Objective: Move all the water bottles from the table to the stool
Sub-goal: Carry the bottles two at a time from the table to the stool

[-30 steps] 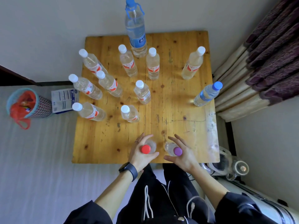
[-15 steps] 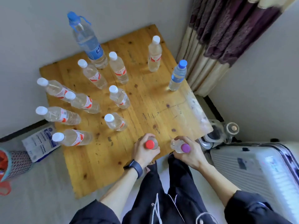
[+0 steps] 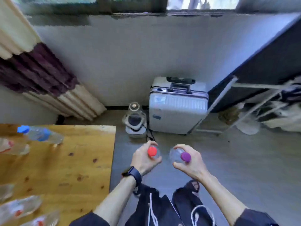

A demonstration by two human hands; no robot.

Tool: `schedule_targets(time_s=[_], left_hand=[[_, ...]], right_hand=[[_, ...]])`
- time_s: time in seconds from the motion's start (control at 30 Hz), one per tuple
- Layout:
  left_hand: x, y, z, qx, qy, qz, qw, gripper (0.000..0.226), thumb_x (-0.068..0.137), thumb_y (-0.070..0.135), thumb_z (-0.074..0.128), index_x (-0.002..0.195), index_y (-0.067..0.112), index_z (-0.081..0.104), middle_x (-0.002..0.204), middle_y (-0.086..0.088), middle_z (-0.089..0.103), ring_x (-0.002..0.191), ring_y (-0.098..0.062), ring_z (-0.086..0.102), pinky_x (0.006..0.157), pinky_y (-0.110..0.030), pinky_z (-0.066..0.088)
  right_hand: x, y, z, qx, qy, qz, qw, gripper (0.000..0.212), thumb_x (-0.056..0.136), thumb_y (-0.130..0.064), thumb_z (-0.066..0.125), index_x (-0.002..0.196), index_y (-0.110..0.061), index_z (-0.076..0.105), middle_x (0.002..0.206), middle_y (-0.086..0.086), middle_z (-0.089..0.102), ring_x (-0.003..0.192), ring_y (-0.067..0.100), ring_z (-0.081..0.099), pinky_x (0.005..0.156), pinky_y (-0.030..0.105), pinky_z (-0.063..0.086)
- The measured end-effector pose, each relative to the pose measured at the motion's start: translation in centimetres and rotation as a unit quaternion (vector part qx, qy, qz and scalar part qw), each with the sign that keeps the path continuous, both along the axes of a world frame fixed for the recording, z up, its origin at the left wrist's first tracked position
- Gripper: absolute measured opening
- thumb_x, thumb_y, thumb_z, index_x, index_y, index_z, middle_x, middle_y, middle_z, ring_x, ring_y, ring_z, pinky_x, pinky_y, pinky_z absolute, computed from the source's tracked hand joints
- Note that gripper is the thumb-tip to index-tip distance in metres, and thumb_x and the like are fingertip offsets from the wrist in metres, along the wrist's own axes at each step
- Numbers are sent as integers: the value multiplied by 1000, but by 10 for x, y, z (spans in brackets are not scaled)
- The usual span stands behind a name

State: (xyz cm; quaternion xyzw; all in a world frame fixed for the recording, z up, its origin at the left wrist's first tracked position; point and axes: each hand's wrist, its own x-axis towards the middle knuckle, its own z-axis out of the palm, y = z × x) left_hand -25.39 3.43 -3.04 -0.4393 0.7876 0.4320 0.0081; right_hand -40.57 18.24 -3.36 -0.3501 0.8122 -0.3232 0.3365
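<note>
Nearest the camera, dark trousers with white drawstrings [image 3: 150, 207] are being seen from above, over a grey floor [image 3: 244, 160]. Just beyond them, a red-capped bottle [image 3: 153, 152] is being gripped by the left hand [image 3: 144, 159], whose fingers are wrapped around its clear body; a dark watch [image 3: 132, 174] is being worn on that wrist. Beside it, a purple-capped bottle [image 3: 180, 155] is being clasped by the right hand [image 3: 189, 162], fingers and thumb closed on its sides. Both bottles are being held above the floor, clear of the table edge, close together but apart.

To the left, the wooden table [image 3: 73, 168] is being shown with its knotted planks partly bare. A blue-capped bottle [image 3: 39, 135] is being seen standing near the far corner, and several blurred clear bottles with red labels [image 3: 19, 209] are being seen along the left edge of the view.

Farther off, a small appliance with a glass top [image 3: 135, 121] is being seen on the floor, just beside a silver suitcase [image 3: 178, 106] standing against the pale wall [image 3: 130, 54]. On the right, a metal rack [image 3: 254, 101] holding blurred items is being shown under a dark slanted panel [image 3: 268, 62]. On the far left, cream and purple curtains [image 3: 40, 74] are being seen hanging to the floor. The stool cannot be made out in this view.
</note>
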Motion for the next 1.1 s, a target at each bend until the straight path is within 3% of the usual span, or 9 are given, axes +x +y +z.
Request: schedule_targets(time_s=[0.13, 0.3, 0.43, 0.53, 0.67, 0.83, 0.97, 1.1], left_hand=[[-98, 47, 17, 5, 15, -118, 993, 41, 68, 34, 77, 105, 36, 60, 89, 14, 64, 80, -9, 59, 70, -17, 39], [-210, 132, 27, 9, 25, -212, 977, 42, 64, 40, 78, 101, 42, 58, 86, 18, 65, 79, -5, 60, 63, -10, 38], [-292, 204, 37, 1, 33, -285, 958, 43, 63, 38, 77, 100, 40, 56, 87, 16, 68, 84, -11, 63, 74, -22, 48], [-348, 253, 50, 0, 42, -331, 943, 47, 59, 38, 79, 99, 41, 55, 88, 17, 67, 84, -8, 62, 71, -22, 49], [-422, 312, 64, 4, 64, -394, 917, 46, 57, 38, 81, 96, 41, 58, 87, 17, 67, 84, -2, 62, 70, -20, 50], [-518, 387, 71, -7, 69, -493, 867, 46, 60, 39, 80, 100, 40, 58, 92, 14, 68, 86, -12, 63, 78, -27, 52], [-602, 448, 67, -4, 62, -550, 833, 44, 60, 40, 77, 100, 41, 58, 93, 14, 68, 88, -13, 64, 80, -30, 55], [-686, 511, 69, 0, 67, -603, 795, 43, 62, 37, 78, 101, 36, 60, 93, 14, 66, 88, -14, 63, 78, -28, 53]], right_hand=[[-60, 84, 9, -27, 4, -161, 987, 49, 53, -39, 70, 102, -38, 67, 101, -15, 67, 92, 0, 62, 81, 8, 42], [-128, 195, 17, -28, 27, -281, 959, 46, 54, -35, 76, 99, -38, 67, 93, -15, 65, 84, 3, 61, 75, 12, 46], [-176, 276, 21, -38, 45, -346, 936, 48, 53, -28, 78, 99, -36, 67, 92, -11, 66, 82, 9, 63, 74, 15, 47], [-208, 331, 26, -36, 44, -404, 913, 50, 54, -22, 82, 98, -39, 66, 88, -8, 66, 78, 13, 62, 70, 15, 46], [-246, 392, 31, -42, 28, -493, 869, 49, 51, -32, 81, 94, -50, 62, 78, -11, 68, 74, 13, 63, 70, 21, 50], [-300, 458, 38, -63, 50, -585, 807, 50, 54, -22, 88, 87, -49, 62, 78, -11, 71, 73, 11, 65, 69, 12, 47], [-357, 512, 44, -77, 53, -645, 758, 51, 43, -44, 78, 93, -39, 68, 82, -12, 73, 76, 8, 67, 74, 17, 51], [-418, 569, 53, -67, 73, -695, 712, 48, 52, -23, 89, 91, -40, 68, 88, -15, 72, 78, 0, 66, 74, 8, 47]])
